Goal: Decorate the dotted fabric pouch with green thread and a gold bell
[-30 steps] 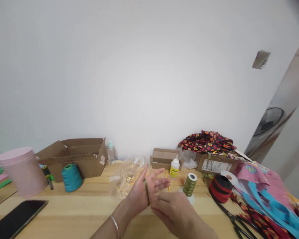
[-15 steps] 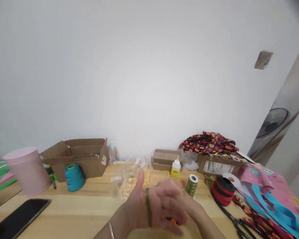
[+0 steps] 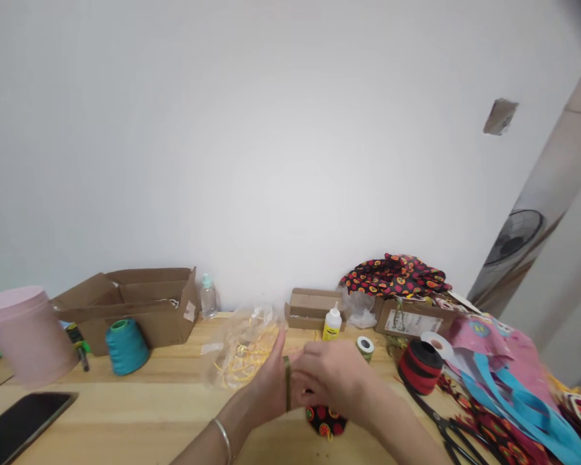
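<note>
The left hand (image 3: 270, 387) is standing on edge with its thumb pointing up and palm facing right, while the right hand (image 3: 333, 381) is curling over its fingers, both arms angling in from below.

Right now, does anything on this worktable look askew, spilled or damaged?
A ragged grey patch mars the white wall, upper right. Bright blue ribbons sprawl tangled over the right end of the wooden table. Nothing looks spilled.

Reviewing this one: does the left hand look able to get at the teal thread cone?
Probably yes: bare tabletop lies between the left hand and the teal thread cone, nothing blocking. However, an olive band circles that hand, and the right hand touches it.
</note>
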Demonstrator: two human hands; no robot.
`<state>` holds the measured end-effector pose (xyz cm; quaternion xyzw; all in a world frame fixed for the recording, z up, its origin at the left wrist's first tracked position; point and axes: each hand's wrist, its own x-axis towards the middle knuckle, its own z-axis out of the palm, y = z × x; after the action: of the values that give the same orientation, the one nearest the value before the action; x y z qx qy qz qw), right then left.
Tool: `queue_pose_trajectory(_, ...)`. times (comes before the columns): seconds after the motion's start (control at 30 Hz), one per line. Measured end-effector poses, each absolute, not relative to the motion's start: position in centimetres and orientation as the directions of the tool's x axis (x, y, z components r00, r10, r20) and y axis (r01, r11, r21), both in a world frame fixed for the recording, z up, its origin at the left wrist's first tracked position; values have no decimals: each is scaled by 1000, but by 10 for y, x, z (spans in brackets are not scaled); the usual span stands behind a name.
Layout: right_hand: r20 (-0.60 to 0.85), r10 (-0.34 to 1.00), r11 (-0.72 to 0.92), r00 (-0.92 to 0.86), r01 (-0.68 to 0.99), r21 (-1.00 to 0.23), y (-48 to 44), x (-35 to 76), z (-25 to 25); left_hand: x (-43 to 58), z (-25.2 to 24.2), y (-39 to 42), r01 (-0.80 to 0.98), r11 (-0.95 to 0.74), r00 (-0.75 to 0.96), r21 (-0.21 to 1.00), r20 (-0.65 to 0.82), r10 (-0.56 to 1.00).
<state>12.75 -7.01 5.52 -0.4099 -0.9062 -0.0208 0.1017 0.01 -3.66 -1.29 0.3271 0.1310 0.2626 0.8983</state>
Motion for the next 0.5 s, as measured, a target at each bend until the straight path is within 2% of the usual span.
queue_pose_trajectory(0.07, 288, 723, 674, -628, 732, -97, -54, 133, 61, 1, -11, -45, -282, 664, 892, 692, -66, 447)
queue_pose_trajectory(0.13, 368, 699, 707, -613, 669, -229, -39, 137, 58, -1, -6, -51, -198, 668, 941, 718, -51, 334)
queue_pose_trajectory(0.23, 373, 718, 692, -588, 545, -473, -28, 140, 40, -7, 4, -56, -162, 634, 960, 756, -27, 278)
queue_pose_trajectory(0.27, 359, 726, 678, -587, 525, -514, -28, 140, 32, -9, 7, -56, -165, 609, 957, 776, -23, 289)
queue_pose_trajectory(0.37, 336, 739, 657, -584, 512, -554, -32, 142, 13, -16, 13, -53, -143, 529, 946, 836, -41, 322)
queue_pose_trajectory(0.5, 395, 761, 645, -514, 531, -550, -40, 149, 10, -29, 16, -46, 11, 425, 943, 905, -151, 298)
